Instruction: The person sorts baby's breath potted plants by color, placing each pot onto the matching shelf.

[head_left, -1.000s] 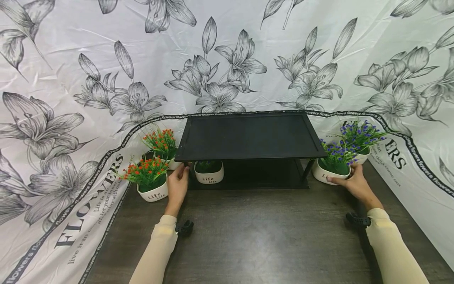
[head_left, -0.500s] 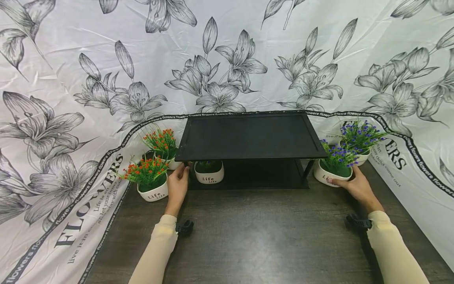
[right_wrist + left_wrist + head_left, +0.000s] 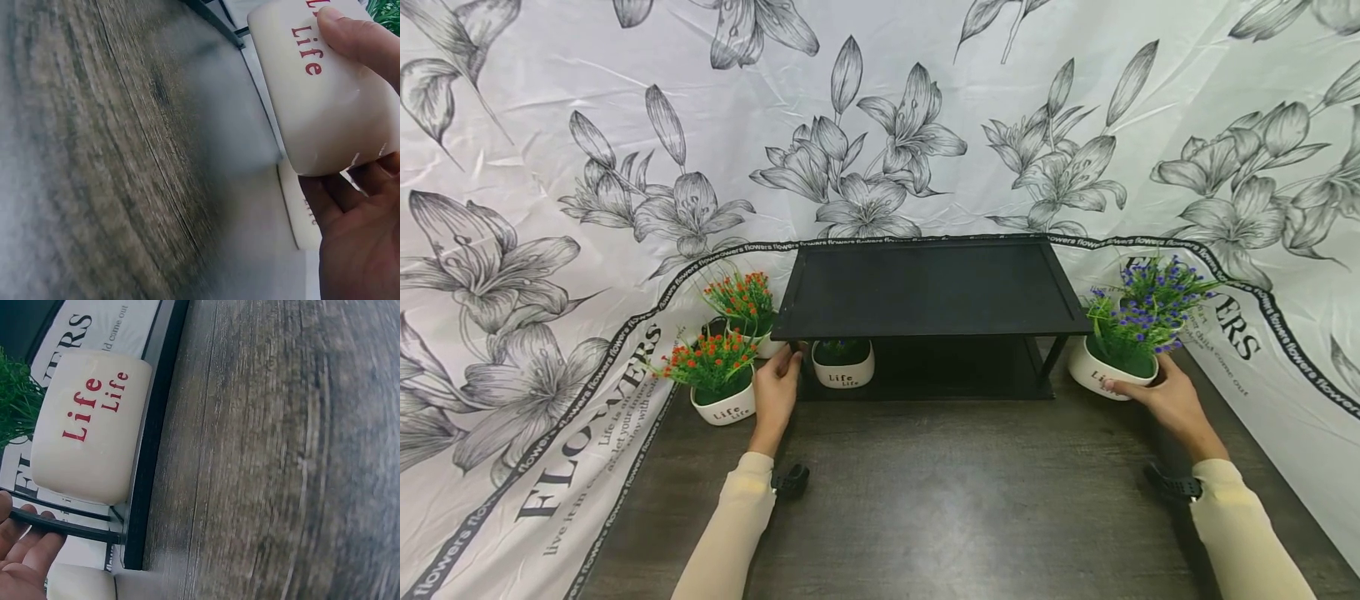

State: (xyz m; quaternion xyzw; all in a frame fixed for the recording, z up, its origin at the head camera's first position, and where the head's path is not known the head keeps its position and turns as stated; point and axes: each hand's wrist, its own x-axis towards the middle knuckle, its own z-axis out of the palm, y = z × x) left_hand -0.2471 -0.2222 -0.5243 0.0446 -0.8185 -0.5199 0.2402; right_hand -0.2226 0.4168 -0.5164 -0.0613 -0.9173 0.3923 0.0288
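Note:
My right hand [image 3: 1176, 404] grips a white "Life" flowerpot [image 3: 1093, 367] of purple artificial flowers, to the right of a black two-tier shelf [image 3: 932, 292]. In the right wrist view the thumb lies across the lettering of the pot [image 3: 331, 119], with the other fingers around its far side. My left hand [image 3: 777, 396] is at the shelf's front left corner. Its fingers curl round a thin black post [image 3: 75, 531] in the left wrist view. Beside that post, a white flowerpot [image 3: 842, 375] stands on the lower tier, its flowers mostly hidden under the top.
Two white pots with orange-red flowers, a front one [image 3: 722, 404] and a rear one [image 3: 741, 304], stand left of the shelf. More purple flowers [image 3: 1176, 283] rise behind the held pot. A printed floral cloth [image 3: 880, 117] surrounds the dark wooden table [image 3: 955, 500].
The right hand has moved the purple-flowered pot a little to the right and toward me, away from the shelf's side. My left hand stays at the post.

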